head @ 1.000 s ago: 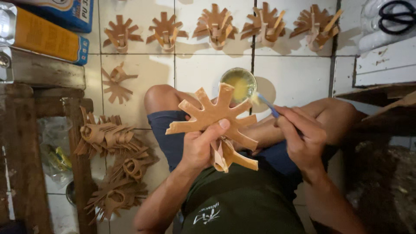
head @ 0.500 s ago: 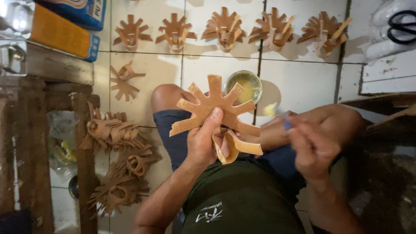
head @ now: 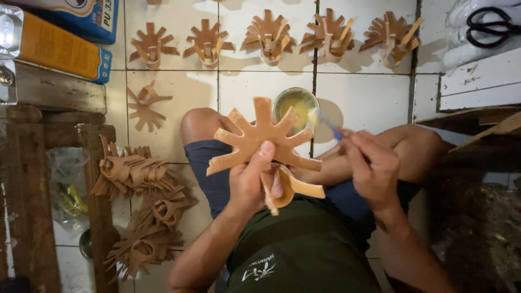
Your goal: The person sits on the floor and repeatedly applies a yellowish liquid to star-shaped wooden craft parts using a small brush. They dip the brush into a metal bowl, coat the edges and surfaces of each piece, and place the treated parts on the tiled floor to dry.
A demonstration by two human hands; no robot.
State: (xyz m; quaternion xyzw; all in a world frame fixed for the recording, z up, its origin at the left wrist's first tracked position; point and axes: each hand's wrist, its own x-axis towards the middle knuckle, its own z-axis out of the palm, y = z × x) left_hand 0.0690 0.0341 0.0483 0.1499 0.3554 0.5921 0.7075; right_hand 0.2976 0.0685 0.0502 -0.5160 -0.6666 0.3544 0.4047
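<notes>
Two hands work over the lap. Left hand (head: 251, 182) pinches a star-shaped cutout (head: 260, 137), raised flat toward the brush. Right hand (head: 373, 169), fingers pressed together on the brush (head: 324, 122), dips its tip in the glue cup (head: 296, 103) (within reach).

Tan star-shaped cutout (head: 260, 135) with curled strips beneath, upright over the lap; blue-handled brush (head: 325, 123) tip at the glue tin (head: 290, 100)

head view, steep downward, close over lap
</notes>
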